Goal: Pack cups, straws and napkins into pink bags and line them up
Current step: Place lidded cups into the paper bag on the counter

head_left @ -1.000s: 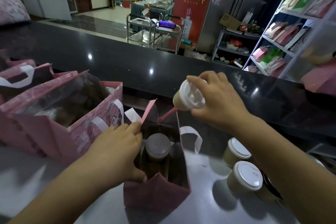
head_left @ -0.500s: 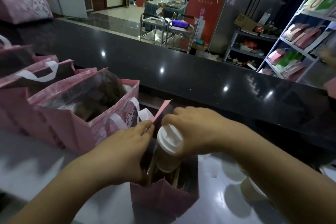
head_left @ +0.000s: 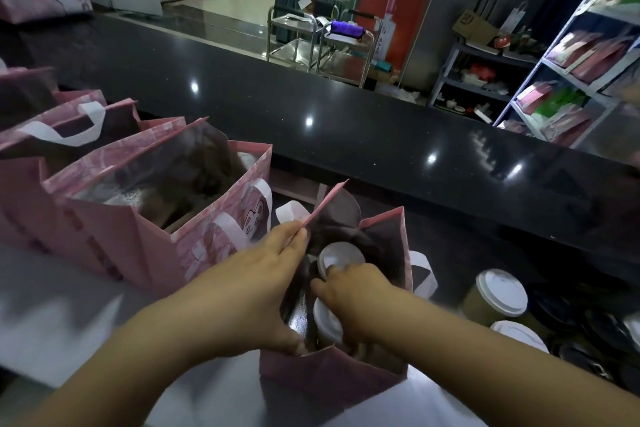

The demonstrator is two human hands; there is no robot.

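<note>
The left hand (head_left: pixel 256 291) is gripping the left wall of the open pink bag (head_left: pixel 329 378), thumb inside and fingers lying along the outside up to the rim. The right hand (head_left: pixel 360 302) is reaching down into this bag, its fingers curling over the near cup (head_left: pixel 327 321), while the far cup (head_left: pixel 341 258) is standing just behind it, white lid showing. A row of pink bags (head_left: pixel 194 243) is standing to the left on the white worktop (head_left: pixel 52 305). Two loose lidded cups (head_left: pixel 498 298) are standing to the right, below the black counter (head_left: pixel 346 135).
</note>
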